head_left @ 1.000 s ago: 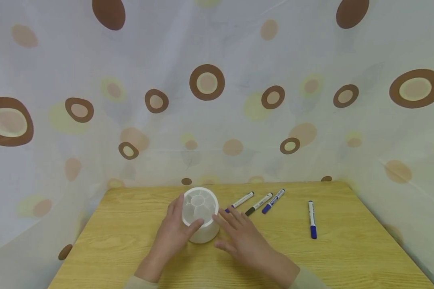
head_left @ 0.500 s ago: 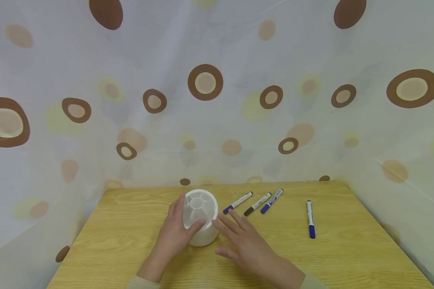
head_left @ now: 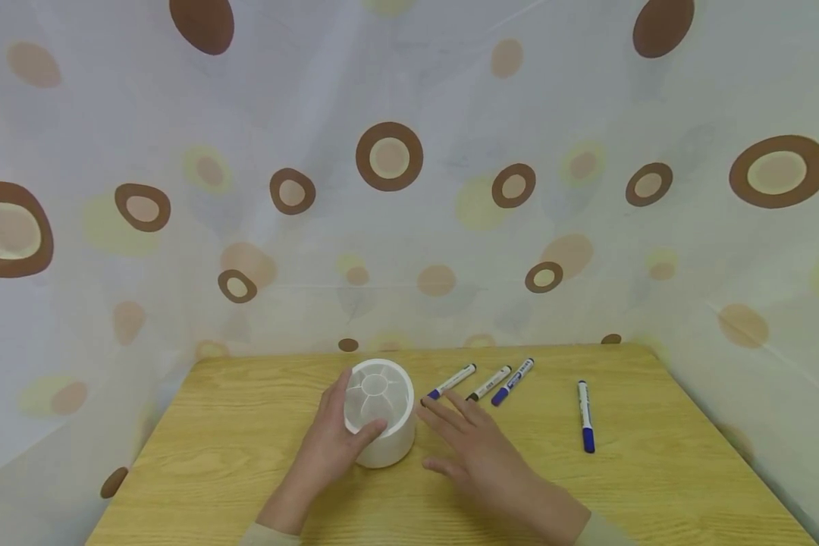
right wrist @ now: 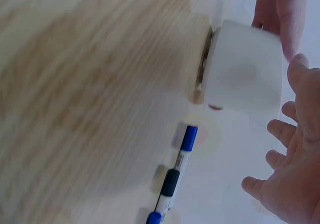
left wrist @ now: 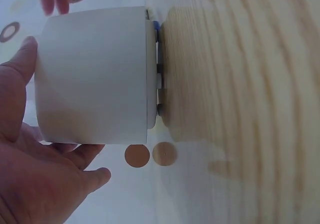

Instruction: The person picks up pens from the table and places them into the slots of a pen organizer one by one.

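A white round pen holder [head_left: 397, 446] stands upright on the wooden table, and its top shows clear dividers around a central ring. My left hand [head_left: 329, 438] grips it from the left, thumb over the near rim and fingers along the far left side. In the left wrist view the holder's smooth wall [left wrist: 95, 76] fills the middle, with small feet under its base. My right hand [head_left: 481, 451] hovers just right of the holder, fingers spread and holding nothing. The right wrist view shows a gap between that hand [right wrist: 295, 159] and the holder.
Behind my right fingers lie a blue-capped marker [head_left: 459, 378], a black-capped marker [head_left: 493, 381] and another blue-capped marker [head_left: 513, 381]. One more blue-capped marker [head_left: 585, 417] lies farther right. A dotted curtain [head_left: 409, 227] encloses the table's back and sides.
My right hand has drawn a little to the right, away from the holder. The holder's top looks slightly turned, and my left hand has kept its grip. The markers lie as before.
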A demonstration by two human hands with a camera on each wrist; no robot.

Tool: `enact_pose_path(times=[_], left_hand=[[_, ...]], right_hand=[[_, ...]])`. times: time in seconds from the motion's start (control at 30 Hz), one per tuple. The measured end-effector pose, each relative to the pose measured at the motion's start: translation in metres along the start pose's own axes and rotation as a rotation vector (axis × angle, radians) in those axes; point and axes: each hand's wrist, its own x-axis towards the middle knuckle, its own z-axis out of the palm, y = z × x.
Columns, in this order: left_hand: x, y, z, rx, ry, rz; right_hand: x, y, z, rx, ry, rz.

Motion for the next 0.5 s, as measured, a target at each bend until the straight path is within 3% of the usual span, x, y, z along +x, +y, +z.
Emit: enact_pose_path(times=[0.5], left_hand=[[0.000,0.000,-0.002,-0.016,-0.044,0.019]], right_hand=[[0.022,0.069,-0.009,-0.015,0.038,0.163]])
